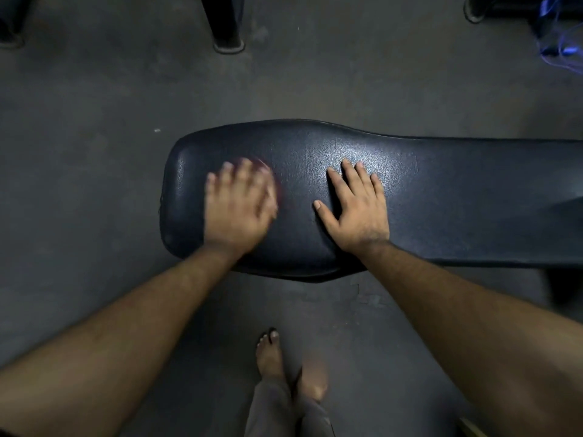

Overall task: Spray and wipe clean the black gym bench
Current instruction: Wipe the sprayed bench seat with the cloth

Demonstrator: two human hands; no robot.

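The black gym bench (441, 197) runs from the middle of the view off the right edge, its rounded end at the left. My left hand (238, 206) presses flat on a reddish cloth (273, 178) near that rounded end; the hand is motion-blurred and only the cloth's edge shows past the fingers. My right hand (355, 206) rests flat on the bench pad a little to the right, fingers straight and spread, holding nothing. No spray bottle is in view.
Grey concrete floor (94, 137) surrounds the bench. A black equipment leg (227, 23) stands at the top centre, another foot (473, 9) at top right beside blue-lit cables (558, 36). My bare feet (271, 357) stand just below the bench.
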